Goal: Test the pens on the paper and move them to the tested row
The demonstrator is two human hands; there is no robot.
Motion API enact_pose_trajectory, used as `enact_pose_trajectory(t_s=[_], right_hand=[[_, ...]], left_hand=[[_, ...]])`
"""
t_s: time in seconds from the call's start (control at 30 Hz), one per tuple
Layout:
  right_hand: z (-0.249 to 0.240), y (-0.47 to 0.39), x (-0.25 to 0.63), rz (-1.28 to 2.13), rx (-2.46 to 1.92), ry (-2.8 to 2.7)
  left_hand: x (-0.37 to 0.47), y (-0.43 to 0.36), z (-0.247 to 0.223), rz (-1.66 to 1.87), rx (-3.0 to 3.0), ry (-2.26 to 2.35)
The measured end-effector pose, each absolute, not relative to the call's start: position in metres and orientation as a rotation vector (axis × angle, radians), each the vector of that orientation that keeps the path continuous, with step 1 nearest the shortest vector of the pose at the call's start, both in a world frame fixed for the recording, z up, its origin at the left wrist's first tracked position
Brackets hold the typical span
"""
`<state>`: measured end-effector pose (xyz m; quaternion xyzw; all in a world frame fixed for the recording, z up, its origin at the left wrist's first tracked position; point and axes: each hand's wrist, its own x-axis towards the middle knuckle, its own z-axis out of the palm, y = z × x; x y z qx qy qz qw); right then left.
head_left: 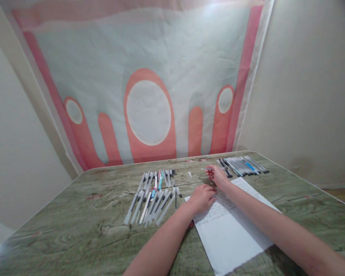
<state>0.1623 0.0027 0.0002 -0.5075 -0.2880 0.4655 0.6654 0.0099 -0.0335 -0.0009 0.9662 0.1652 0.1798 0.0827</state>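
Observation:
My right hand (217, 175) is closed round a slim, see-through pen (205, 168) just beyond the top of a paper sheet (227, 237). The pen lies almost sideways in the fingers. Resting on the upper left part of the sheet, my left hand (202, 198) has its fingers loosely bent, with nothing visible in them. Rows of handwriting (208, 214) cover the top of the sheet; its lower half is blank. My right forearm crosses over the right side of the paper.
To the left lie two rows of pens, a back row (150, 180) and a front row (145, 209). Several more pens (241, 165) lie side by side at the back right. A small pale piece (189, 174) sits between the groups. A printed cloth (149, 46) hangs behind the wood-patterned table (74, 230).

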Motion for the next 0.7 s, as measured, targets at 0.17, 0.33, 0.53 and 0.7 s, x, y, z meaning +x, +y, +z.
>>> enact_pose_trajectory(t_s=[0.17, 0.33, 0.53, 0.7], right_hand=[[-0.023, 0.006, 0.157, 0.892, -1.143, -0.737], [-0.022, 0.003, 0.159, 0.873, -1.168, -0.786], [-0.017, 0.000, 0.158, 0.908, -1.150, -0.817], [-0.014, -0.002, 0.157, 0.919, -1.155, -0.818]], left_hand=[[0.002, -0.009, 0.007, 0.452, 2.749, 0.488], [-0.027, 0.043, 0.023, 0.436, 2.560, 1.201], [-0.041, 0.077, 0.024, 0.377, 2.574, 1.393], [-0.028, 0.083, 0.016, 0.383, 2.589, 1.393]])
